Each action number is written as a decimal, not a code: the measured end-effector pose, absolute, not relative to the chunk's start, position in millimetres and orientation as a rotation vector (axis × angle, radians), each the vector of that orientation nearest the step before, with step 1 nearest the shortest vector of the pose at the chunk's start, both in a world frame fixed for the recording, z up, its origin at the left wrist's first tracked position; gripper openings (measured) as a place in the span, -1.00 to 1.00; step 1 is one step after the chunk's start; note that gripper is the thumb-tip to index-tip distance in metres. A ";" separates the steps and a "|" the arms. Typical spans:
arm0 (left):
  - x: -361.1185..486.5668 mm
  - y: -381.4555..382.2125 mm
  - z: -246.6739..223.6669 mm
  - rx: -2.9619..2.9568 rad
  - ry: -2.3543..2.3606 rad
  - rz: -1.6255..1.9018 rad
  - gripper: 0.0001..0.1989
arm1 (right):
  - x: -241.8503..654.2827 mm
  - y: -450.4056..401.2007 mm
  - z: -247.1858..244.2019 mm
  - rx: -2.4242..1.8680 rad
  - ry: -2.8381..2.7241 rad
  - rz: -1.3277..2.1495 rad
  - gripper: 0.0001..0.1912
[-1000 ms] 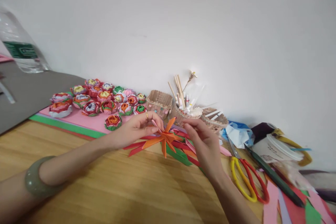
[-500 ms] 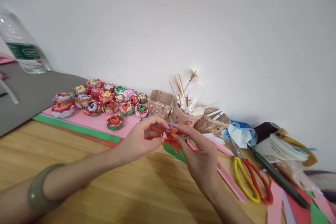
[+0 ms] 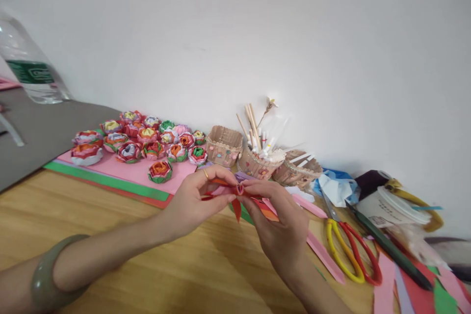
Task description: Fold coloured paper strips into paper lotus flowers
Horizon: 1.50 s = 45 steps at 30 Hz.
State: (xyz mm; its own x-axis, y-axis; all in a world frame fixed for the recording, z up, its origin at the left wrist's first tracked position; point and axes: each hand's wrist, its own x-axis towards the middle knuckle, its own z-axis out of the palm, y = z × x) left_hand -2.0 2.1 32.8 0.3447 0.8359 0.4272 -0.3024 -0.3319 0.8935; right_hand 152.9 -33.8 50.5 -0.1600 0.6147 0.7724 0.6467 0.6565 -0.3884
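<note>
**Inspector:** I am reading the head view from the left. What is lying at nine o'clock?

**Operator:** A clear water bottle (image 3: 31,66) is standing on a grey board (image 3: 44,130). Next to it, at ten o'clock from the hands, a batch of finished paper flowers (image 3: 142,140) is sitting on a pink sheet (image 3: 142,172) stacked over green and red ones.

**Inspector:** And the hands?

**Operator:** The left hand (image 3: 191,201), wearing a green bangle (image 3: 47,274) at the wrist, is pinching one side of a bundle of folded paper strips (image 3: 239,194). The right hand (image 3: 279,225) is pinching the other side, fingertips nearly meeting. The bundle is being held just above the wooden table (image 3: 121,235), at centre frame.

**Inspector:** Progress?

**Operator:** I am judging it as mid-assembly: the strips are gathered at a knot, but the ends are sticking out loose, not curled into a bloom like the finished ones. Shaping is remaining, as I judge it.

**Inspector:** Onward to the right.

**Operator:** At twelve o'clock, small woven baskets (image 3: 224,144) are holding sticks. At three o'clock, scissors (image 3: 349,252) with yellow and red handles are lying beside loose paper strips (image 3: 408,289) and a paper cup (image 3: 390,208).

**Inspector:** The room?

**Operator:** A plain white wall (image 3: 257,29) is backing the table; the light is looking even.
</note>
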 end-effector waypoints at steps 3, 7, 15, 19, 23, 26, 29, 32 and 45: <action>-2.5 2.8 33.6 1.499 0.507 1.277 -0.90 | 152.9 -34.6 51.1 -0.992 -1.848 -0.028 -0.88; -4.6 4.3 34.4 1.566 0.502 1.272 -0.91 | 153.7 -34.8 52.7 -0.964 -1.855 -0.015 -0.86; -7.9 6.7 37.2 1.851 0.559 1.383 -0.94 | 155.2 -32.5 53.2 -0.948 -1.826 0.024 -0.86; -7.5 6.8 38.5 1.889 0.567 1.400 -0.95 | 156.4 -31.6 55.1 -0.908 -1.860 -0.014 -0.86; -8.3 6.2 39.4 1.979 0.564 1.426 -0.92 | 158.0 -30.9 56.3 -0.871 -1.896 -0.017 -0.86; -9.3 6.2 40.0 2.012 0.543 1.444 -0.93 | 159.0 -30.4 56.0 -0.843 -1.917 -0.014 -0.85; -10.4 7.2 39.9 2.014 0.519 1.438 -0.96 | 160.1 -29.9 56.5 -0.823 -1.935 -0.033 -0.84; -12.0 8.8 40.4 2.038 0.485 1.410 -0.96 | 161.8 -29.3 58.0 -0.823 -1.963 -0.059 -0.84; -16.3 7.4 57.9 1.738 0.564 0.917 -0.99 | 165.0 -28.1 57.8 -1.045 -1.859 0.648 -0.84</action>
